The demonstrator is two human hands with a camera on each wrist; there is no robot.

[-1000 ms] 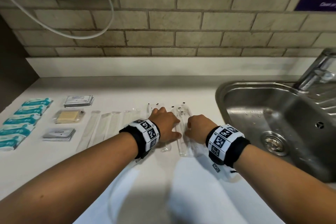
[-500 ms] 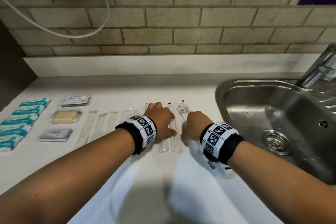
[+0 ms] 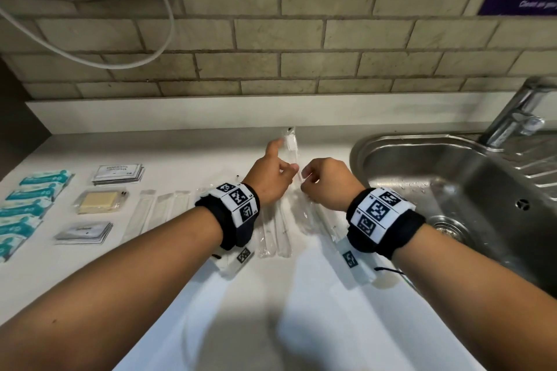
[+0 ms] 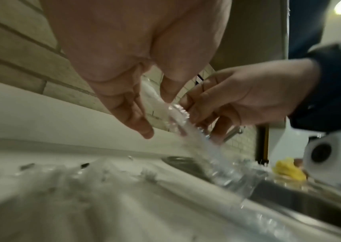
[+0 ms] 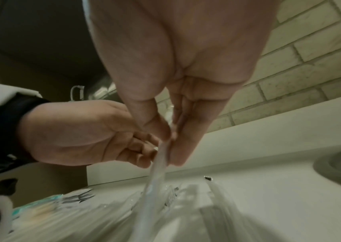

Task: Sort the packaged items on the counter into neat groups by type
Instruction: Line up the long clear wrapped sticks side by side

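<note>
Held one clear long packet up off the surface, tilted, top end toward the brick wall, lower end trailing down among the other clear packets lying below the wrists. Pinched its middle with the right hand, thumb pressed against straight fingers, as seen plainly from the right wrist. Gripped it higher up with the left hand, thumb on one side, forefinger stretched along the other, remaining fingers curled. Kept both hands close together, just left of the sink. Saw already laid out further left: a row of long pale sleeves, a yellow item in clear wrap, a stack of white sachets behind it, a stack of grey sachets in front, and a column of teal packets at the far left edge.
</note>
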